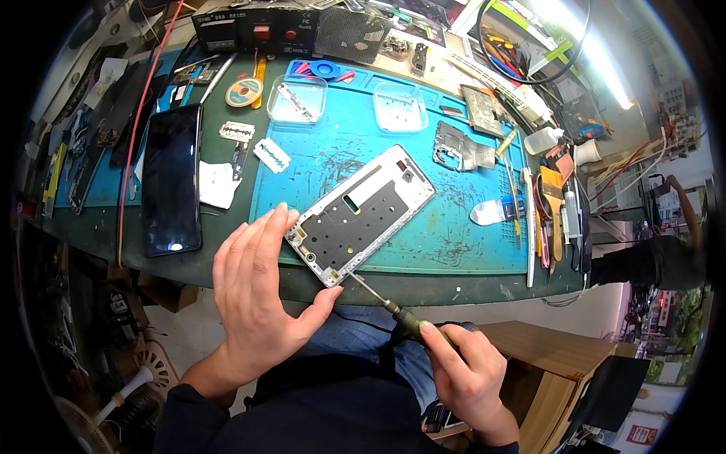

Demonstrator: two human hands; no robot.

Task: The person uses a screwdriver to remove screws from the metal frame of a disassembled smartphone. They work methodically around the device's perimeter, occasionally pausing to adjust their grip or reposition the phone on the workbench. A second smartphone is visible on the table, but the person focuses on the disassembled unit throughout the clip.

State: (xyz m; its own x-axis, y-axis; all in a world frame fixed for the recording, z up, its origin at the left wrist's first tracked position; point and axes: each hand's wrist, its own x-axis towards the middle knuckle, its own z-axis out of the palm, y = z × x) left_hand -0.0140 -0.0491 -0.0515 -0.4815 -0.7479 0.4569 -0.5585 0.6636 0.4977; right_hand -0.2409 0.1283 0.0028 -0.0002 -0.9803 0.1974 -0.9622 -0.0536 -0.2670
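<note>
An opened phone frame (pixel 370 208), silver with a dark inner plate, lies tilted on the blue mat (pixel 469 250), near its front edge. My left hand (pixel 265 287) steadies its lower-left end between fingers and thumb. My right hand (pixel 461 363) is closed on a green-handled screwdriver (pixel 404 314), whose tip meets the frame's lower right edge. Two clear plastic boxes (pixel 295 98) with small parts sit behind. Razor blades (pixel 272 155), a dark phone (pixel 172 189) and a white cloth (pixel 217 185) lie to the left. A dark metal shield part (pixel 454 144) is at the right.
Tweezers, brushes (pixel 552 204) and other tools line the right of the bench (pixel 348 291). A black-and-red device (pixel 257 30) and solder spool (pixel 243 91) are at the back. A red cable runs down the left. A wooden cabinet (pixel 552 344) stands below right. A person appears far right.
</note>
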